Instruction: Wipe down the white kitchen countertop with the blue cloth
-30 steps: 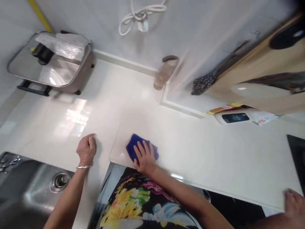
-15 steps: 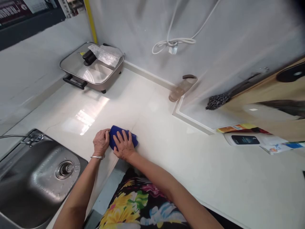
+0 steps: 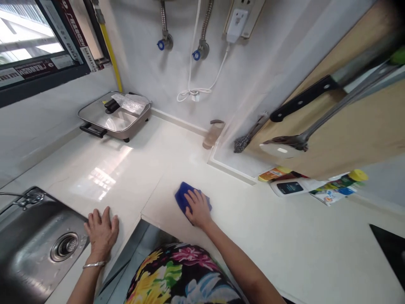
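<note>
A folded blue cloth [image 3: 182,196] lies on the white countertop [image 3: 253,228], right of the counter's inner corner. Flat on top of it rests my right hand [image 3: 199,208], fingers spread and pressing down; part of the cloth is hidden beneath. My left hand [image 3: 101,230], with a silver bangle at the wrist, leans on the counter beside the sink [image 3: 34,245]. Its fingers are spread and nothing is in them.
An electric pan with a glass lid [image 3: 117,116] stands in the back corner. A clear brown pitcher [image 3: 213,135] is by the wall ledge. Bottles and packets, including a white bottle [image 3: 289,187], lie at the right under a hanging knife [image 3: 303,99] and ladle [image 3: 300,139]. A black cooktop [image 3: 390,249] shows far right.
My left hand has let go of the cloth's edge and moved left to the counter by the sink. My right hand has slid the cloth to the right. The view has tilted up.
</note>
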{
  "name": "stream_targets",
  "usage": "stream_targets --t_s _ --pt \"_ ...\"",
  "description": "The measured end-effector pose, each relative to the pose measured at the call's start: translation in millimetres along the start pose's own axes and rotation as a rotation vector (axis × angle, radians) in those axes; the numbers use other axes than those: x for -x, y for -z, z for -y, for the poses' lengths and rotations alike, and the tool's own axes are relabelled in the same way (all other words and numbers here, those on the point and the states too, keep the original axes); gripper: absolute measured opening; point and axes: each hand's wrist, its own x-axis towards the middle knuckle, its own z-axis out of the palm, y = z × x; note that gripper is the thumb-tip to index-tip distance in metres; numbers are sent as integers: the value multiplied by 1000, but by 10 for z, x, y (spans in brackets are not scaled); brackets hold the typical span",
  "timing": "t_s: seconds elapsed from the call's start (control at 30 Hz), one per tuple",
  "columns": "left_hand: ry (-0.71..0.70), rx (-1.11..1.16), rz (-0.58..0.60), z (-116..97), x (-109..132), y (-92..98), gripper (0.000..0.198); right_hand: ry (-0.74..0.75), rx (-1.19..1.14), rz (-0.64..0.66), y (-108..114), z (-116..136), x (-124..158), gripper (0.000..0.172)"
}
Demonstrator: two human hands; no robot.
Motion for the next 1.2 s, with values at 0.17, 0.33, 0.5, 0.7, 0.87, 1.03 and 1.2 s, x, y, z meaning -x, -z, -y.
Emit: stream_targets --t_s 0.17,0.33,0.5,0.7,0.87,1.03,1.2 --pt "152 -2 117 -145 14 -73 71 -193 190 -97 224 -823 645 56" --pt "122 -36 164 -106 35 -127 93 -511 304 -214 379 -1545 1238 55" --pt "40 -17 167 -22 77 -108 109 -834 306 -288 478 -1972 1339 64" --pt "-146 20 140 115 121 -235 99 -1051 237 -232 449 -2011 860 63" --pt "-222 14 106 98 176 -292 104 -983 235 -255 312 -1695 311 63" --pt "-367 56 56 46 227 -290 94 -789 273 -278 101 -1211 -293 63" --pt "-377 44 34 40 255 -278 90 -580 271 -180 -115 -782 -862 64"
